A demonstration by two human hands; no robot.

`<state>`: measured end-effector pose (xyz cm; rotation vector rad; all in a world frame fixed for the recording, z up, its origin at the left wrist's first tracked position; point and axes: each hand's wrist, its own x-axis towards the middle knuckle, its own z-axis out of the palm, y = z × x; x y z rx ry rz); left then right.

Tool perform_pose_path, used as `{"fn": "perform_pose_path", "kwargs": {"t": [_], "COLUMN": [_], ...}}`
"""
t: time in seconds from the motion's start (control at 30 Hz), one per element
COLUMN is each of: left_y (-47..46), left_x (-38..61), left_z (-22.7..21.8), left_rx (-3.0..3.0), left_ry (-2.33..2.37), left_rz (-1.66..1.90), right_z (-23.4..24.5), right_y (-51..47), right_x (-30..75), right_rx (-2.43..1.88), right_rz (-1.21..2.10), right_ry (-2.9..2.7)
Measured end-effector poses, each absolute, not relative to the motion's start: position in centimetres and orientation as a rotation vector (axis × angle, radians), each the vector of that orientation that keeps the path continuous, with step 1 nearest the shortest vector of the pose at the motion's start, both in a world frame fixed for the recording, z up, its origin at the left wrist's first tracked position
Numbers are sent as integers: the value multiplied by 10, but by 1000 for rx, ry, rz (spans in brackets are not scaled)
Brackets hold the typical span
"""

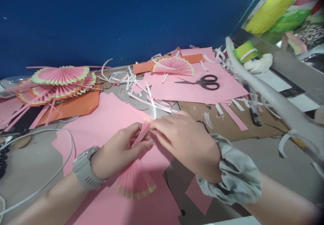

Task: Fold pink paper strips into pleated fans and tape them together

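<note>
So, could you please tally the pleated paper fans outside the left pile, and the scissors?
Pink pleated yellow-edged paper fans: 2, the held fan between left hand and right hand, and the flat fan
Black-handled metal scissors: 1
Total: 3

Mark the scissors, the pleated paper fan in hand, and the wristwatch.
scissors (204, 82): head view, black handles.
pleated paper fan (135, 181): head view, spread lower pleats.
wristwatch (84, 167): head view, grey case.

Head camera faces forward-down, close above left hand (118, 152) and right hand (186, 144)
</note>
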<state>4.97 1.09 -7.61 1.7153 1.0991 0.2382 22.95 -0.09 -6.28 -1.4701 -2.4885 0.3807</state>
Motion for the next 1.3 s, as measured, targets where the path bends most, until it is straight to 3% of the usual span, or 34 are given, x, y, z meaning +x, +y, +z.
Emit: {"fn": "perform_pose_path", "kwargs": {"t": [0.33, 0.6, 1.1, 1.3], "left_y": [4, 0, -1, -5], "left_x": [56, 56, 56, 57], "left_z": [-74, -81, -82, -84], "left_rx": [1810, 1772, 1716, 1741], "left_ry": [1241, 1241, 1170, 1209], "left_rz": [364, 405, 396, 370], "right_z": [-74, -75, -69, -64], "right_y": [-5, -10, -7, -5], "right_x": [230, 229, 228, 231], "right_rx": [-1402, -1387, -1468, -1517], "right_rz": [47, 19, 438, 379], "right_ry": [-2490, -2394, -2194, -2127]}}
